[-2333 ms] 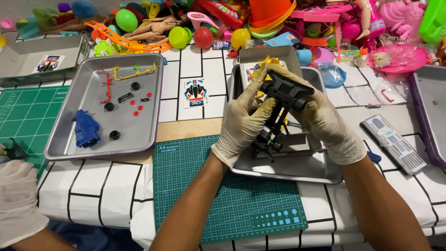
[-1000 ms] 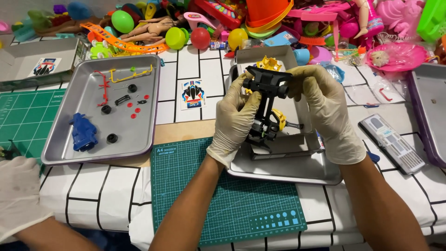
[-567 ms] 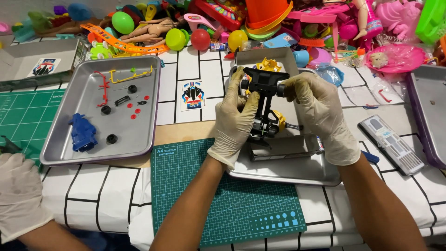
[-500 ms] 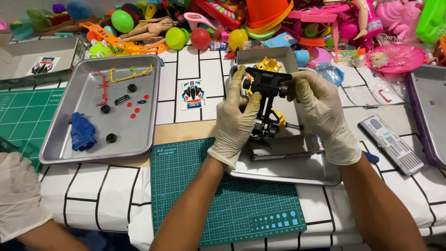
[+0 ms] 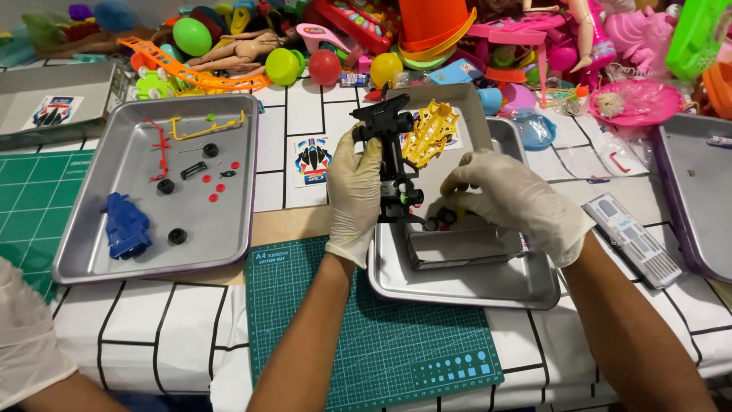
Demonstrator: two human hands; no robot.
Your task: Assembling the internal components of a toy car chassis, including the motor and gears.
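My left hand (image 5: 354, 197), in a pale glove, grips a black toy car chassis (image 5: 390, 156) and holds it upright over a metal tray (image 5: 465, 286). Beside its top lies a yellow plastic car part (image 5: 431, 131) on an open grey box (image 5: 457, 248). My gloved right hand (image 5: 512, 200) has dropped into the tray, its fingertips on small black and yellow pieces (image 5: 442, 220) next to the chassis base.
A second metal tray (image 5: 84, 255) at the left holds a blue car body (image 5: 125, 226), black wheels and small red parts. A green cutting mat (image 5: 366, 336) lies in front. Colourful toys crowd the back. Another person's gloved hand (image 5: 27, 343) is at lower left. A third tray (image 5: 690, 198) sits at right.
My right hand let go of the chassis and moved down to the small pieces in the tray. My left hand now holds the chassis alone, more upright.
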